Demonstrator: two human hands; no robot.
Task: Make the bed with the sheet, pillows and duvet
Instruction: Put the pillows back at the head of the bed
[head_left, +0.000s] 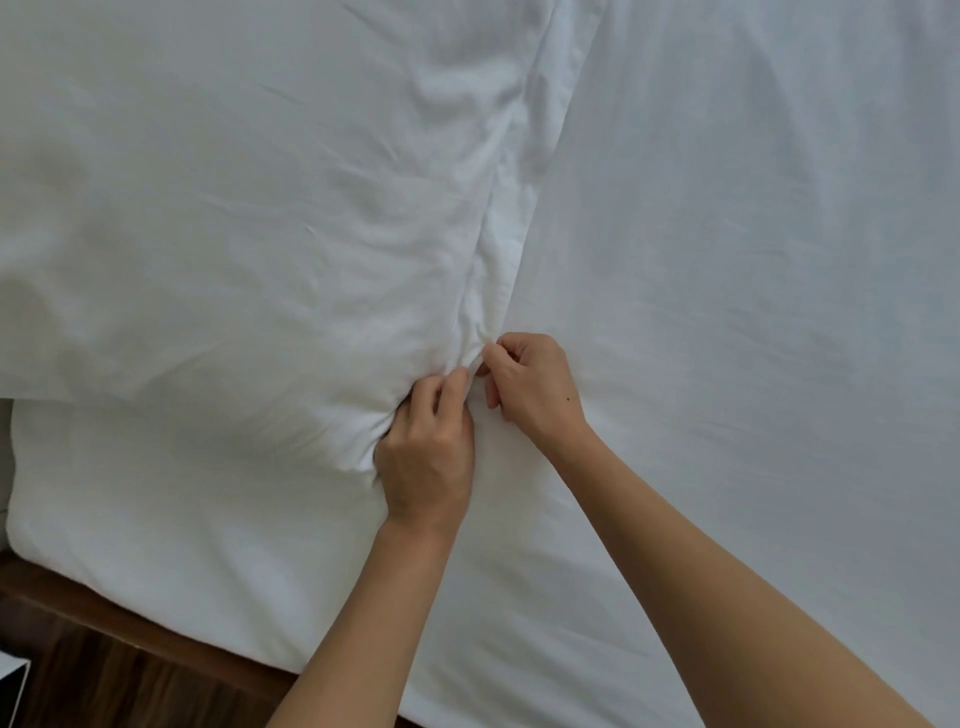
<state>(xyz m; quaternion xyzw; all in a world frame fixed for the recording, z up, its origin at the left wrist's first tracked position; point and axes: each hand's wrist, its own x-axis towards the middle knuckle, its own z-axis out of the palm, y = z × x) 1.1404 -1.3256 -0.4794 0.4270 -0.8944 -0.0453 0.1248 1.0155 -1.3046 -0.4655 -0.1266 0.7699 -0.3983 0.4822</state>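
Both hands are bunched up right next to each other on the corner of a white pillow (234, 234) that's lying on the left side of the bed: the left hand (426, 452) has its fingers curled into a fistful of the pillowcase fabric, and the right hand (530, 387) is pinching the gathered edge just beside it, so each grip is closed on the pillow. The white sheet (753, 312) is spread fairly flat over the mattress to the right with just light wrinkles. A dark wood bed frame (104, 639) shows at the bottom left.
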